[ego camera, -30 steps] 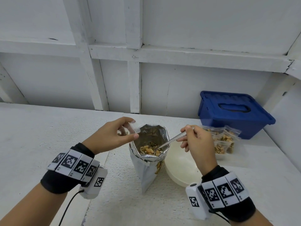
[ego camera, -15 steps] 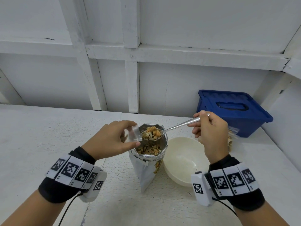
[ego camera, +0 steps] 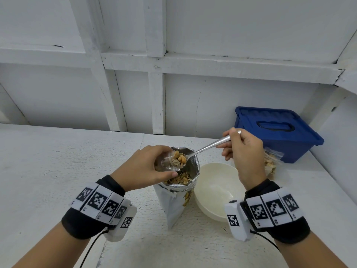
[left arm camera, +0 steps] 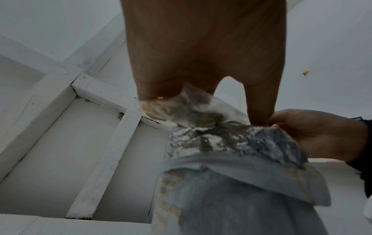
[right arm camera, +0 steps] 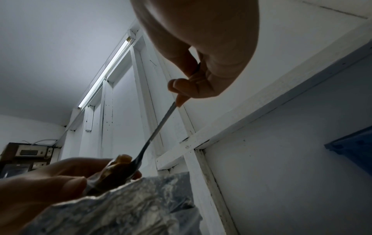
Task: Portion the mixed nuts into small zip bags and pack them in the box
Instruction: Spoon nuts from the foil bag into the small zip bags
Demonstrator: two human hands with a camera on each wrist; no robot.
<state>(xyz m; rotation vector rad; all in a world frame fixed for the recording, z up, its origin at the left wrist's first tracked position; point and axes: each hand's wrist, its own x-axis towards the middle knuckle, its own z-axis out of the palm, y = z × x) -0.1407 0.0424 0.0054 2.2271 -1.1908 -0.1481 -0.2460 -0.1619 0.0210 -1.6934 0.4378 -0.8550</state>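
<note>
A foil nut pouch [ego camera: 176, 200] stands open on the white table, with mixed nuts [ego camera: 178, 179] showing inside. My left hand [ego camera: 146, 169] holds a small clear zip bag [ego camera: 167, 162] open just above the pouch's mouth. My right hand [ego camera: 241, 149] grips a metal spoon [ego camera: 208, 147] by its handle. The spoon's bowl, heaped with nuts [ego camera: 179, 159], sits at the zip bag's opening. In the right wrist view the spoon [right arm camera: 159, 132] slants down to the bag [right arm camera: 108, 173]. The left wrist view shows the zip bag [left arm camera: 171, 109] under my fingers, above the pouch [left arm camera: 231, 174].
A cream bowl [ego camera: 216, 192] stands right of the pouch. Filled zip bags [ego camera: 270, 163] lie behind my right hand, in front of a closed blue lidded box [ego camera: 276, 130] at the back right. A white panelled wall rises behind the table.
My right hand lifted the spoon, loaded with nuts, out of the pouch and brought it left into the mouth of the zip bag. The left hand kept holding the bag.
</note>
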